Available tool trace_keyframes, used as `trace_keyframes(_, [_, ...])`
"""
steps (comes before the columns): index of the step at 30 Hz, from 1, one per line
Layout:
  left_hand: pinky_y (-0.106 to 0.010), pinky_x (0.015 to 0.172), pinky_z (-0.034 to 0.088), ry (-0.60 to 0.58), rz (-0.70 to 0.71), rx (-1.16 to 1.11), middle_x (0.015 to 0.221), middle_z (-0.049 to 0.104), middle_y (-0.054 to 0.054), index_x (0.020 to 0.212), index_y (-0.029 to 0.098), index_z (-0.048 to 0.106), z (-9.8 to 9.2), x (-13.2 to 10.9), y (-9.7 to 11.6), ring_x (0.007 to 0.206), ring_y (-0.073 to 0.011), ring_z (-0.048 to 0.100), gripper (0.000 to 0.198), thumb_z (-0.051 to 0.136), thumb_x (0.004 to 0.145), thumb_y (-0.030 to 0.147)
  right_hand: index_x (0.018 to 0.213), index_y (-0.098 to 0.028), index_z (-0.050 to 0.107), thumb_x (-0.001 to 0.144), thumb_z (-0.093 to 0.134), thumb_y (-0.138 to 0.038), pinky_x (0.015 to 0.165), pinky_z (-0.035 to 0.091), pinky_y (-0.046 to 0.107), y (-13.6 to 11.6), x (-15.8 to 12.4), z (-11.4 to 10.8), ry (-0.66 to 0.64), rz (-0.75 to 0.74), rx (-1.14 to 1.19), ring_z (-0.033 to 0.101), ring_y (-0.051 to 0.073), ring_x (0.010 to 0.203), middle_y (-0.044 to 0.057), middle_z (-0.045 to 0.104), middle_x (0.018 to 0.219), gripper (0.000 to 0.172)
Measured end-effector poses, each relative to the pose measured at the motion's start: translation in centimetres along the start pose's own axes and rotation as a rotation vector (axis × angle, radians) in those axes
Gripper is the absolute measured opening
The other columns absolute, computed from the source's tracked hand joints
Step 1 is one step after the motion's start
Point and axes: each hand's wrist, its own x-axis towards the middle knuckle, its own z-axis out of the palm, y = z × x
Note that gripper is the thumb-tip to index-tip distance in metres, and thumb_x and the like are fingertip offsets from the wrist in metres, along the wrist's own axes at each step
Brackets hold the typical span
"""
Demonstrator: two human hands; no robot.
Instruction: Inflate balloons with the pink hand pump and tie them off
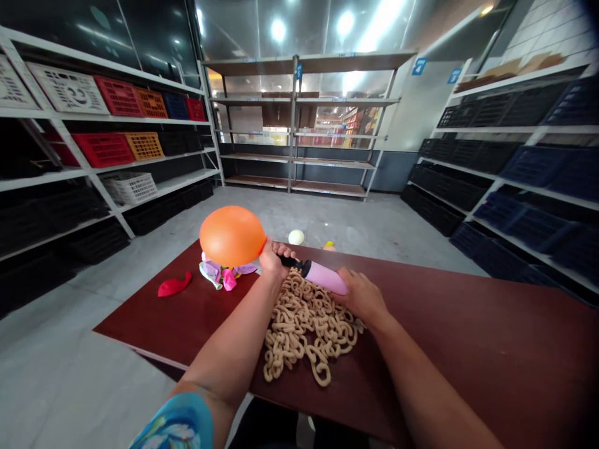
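An inflated orange balloon (pixel 232 236) sits on the black nozzle of a pink hand pump (pixel 322 277). My left hand (pixel 274 257) is closed around the balloon's neck where it meets the nozzle. My right hand (pixel 360 295) grips the rear end of the pink pump body. Both hands hover over a pile of tan rope (pixel 304 327) heaped on the dark red table (pixel 468 337). Several limp balloons, pink and pale ones (pixel 223 274), lie just under the orange balloon, and a flat red balloon (pixel 174 285) lies further left.
A small white balloon (pixel 296 237) and a yellowish one (pixel 329 246) rest beyond the table's far edge. Shelving with coloured crates (pixel 119 96) lines the left wall, dark bins (pixel 515 162) fill the right racks, and bare shelves (pixel 299 125) stand at the back.
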Motion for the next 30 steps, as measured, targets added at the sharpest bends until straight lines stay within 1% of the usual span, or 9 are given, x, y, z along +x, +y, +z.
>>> trace_keyframes(5, [-0.025, 0.044, 0.031, 0.08, 0.084, -0.025, 0.044, 0.021, 0.006, 0.057, 0.02, 0.016, -0.9, 1.5, 2.1, 0.037, -0.0083, 0.03, 0.041, 0.042, 0.083, 0.036, 0.102, -0.028, 0.053, 0.07, 0.06, -0.034, 0.066, 0.03, 0.03, 2.6, 0.0, -0.8, 0.038, 0.109, -0.097, 0.045, 0.022, 0.09, 0.005, 0.053, 0.099, 0.033])
trace_keyframes(9, [-0.025, 0.044, 0.031, 0.101, 0.105, -0.04, 0.044, 0.022, 0.006, 0.057, 0.02, 0.018, -1.5, 1.9, 2.9, 0.037, -0.0084, 0.03, 0.039, 0.043, 0.083, 0.034, 0.101, -0.029, 0.052, 0.068, 0.06, -0.036, 0.066, 0.03, 0.032, 3.9, -0.2, -1.0, -0.002, 0.178, -0.102, 0.046, 0.025, 0.091, 0.005, 0.053, 0.099, 0.034])
trace_keyframes(11, [-0.025, 0.043, 0.03, 0.09, 0.091, -0.052, 0.045, 0.021, 0.006, 0.057, 0.02, 0.018, -1.5, 1.8, 2.8, 0.037, -0.0083, 0.029, 0.039, 0.042, 0.084, 0.033, 0.098, -0.026, 0.052, 0.068, 0.059, -0.034, 0.067, 0.03, 0.033, 3.8, -0.2, -0.8, -0.017, 0.159, -0.093, 0.047, 0.025, 0.091, 0.005, 0.054, 0.099, 0.031])
trace_keyframes(14, [-0.024, 0.043, 0.029, 0.06, 0.057, -0.065, 0.045, 0.021, 0.006, 0.057, 0.019, 0.017, -1.3, 1.4, 2.1, 0.037, -0.0077, 0.028, 0.039, 0.042, 0.084, 0.032, 0.097, -0.023, 0.05, 0.069, 0.057, -0.03, 0.068, 0.029, 0.032, 2.7, -0.2, -0.5, 0.018, 0.108, -0.098, 0.047, 0.024, 0.092, 0.006, 0.055, 0.101, 0.03])
trace_keyframes(18, [-0.024, 0.043, 0.029, -0.01, 0.011, -0.067, 0.046, 0.02, 0.006, 0.057, 0.019, 0.015, -0.9, 0.6, 0.7, 0.038, -0.0076, 0.028, 0.041, 0.043, 0.083, 0.032, 0.101, -0.022, 0.048, 0.071, 0.057, -0.033, 0.069, 0.028, 0.032, 0.8, -0.2, -0.3, 0.083, 0.026, -0.07, 0.048, 0.022, 0.09, 0.005, 0.056, 0.1, 0.034])
trace_keyframes(22, [-0.026, 0.043, 0.03, -0.067, -0.045, -0.03, 0.045, 0.022, 0.005, 0.055, 0.019, 0.015, -0.3, -0.2, -0.4, 0.038, -0.0087, 0.03, 0.044, 0.045, 0.083, 0.037, 0.107, -0.022, 0.047, 0.073, 0.057, -0.035, 0.071, 0.028, 0.03, -0.6, -0.3, -0.2, 0.094, -0.044, -0.022, 0.048, 0.021, 0.091, 0.005, 0.057, 0.099, 0.037])
trace_keyframes(26, [-0.026, 0.042, 0.029, -0.027, -0.042, -0.006, 0.044, 0.023, 0.005, 0.054, 0.019, 0.015, 0.0, -0.1, -0.4, 0.037, -0.0089, 0.03, 0.044, 0.044, 0.083, 0.037, 0.108, -0.023, 0.048, 0.074, 0.056, -0.036, 0.072, 0.029, 0.029, -0.7, -0.2, -0.3, 0.034, -0.073, 0.02, 0.049, 0.02, 0.091, 0.005, 0.057, 0.099, 0.037])
trace_keyframes(28, [-0.026, 0.042, 0.029, 0.009, -0.018, -0.015, 0.044, 0.022, 0.005, 0.054, 0.019, 0.015, -0.1, 0.3, 0.2, 0.037, -0.0088, 0.029, 0.043, 0.043, 0.083, 0.036, 0.107, -0.025, 0.05, 0.074, 0.057, -0.036, 0.071, 0.03, 0.029, -0.1, 0.0, -0.4, 0.012, -0.062, 0.021, 0.048, 0.02, 0.09, 0.004, 0.057, 0.098, 0.036])
trace_keyframes(30, [-0.026, 0.042, 0.03, 0.047, 0.022, -0.028, 0.044, 0.021, 0.005, 0.055, 0.019, 0.015, -0.4, 0.8, 1.0, 0.037, -0.0087, 0.029, 0.043, 0.043, 0.083, 0.035, 0.11, -0.028, 0.05, 0.073, 0.058, -0.034, 0.07, 0.029, 0.03, 0.8, 0.0, -0.7, 0.028, -0.018, -0.005, 0.047, 0.021, 0.091, 0.004, 0.056, 0.1, 0.039])
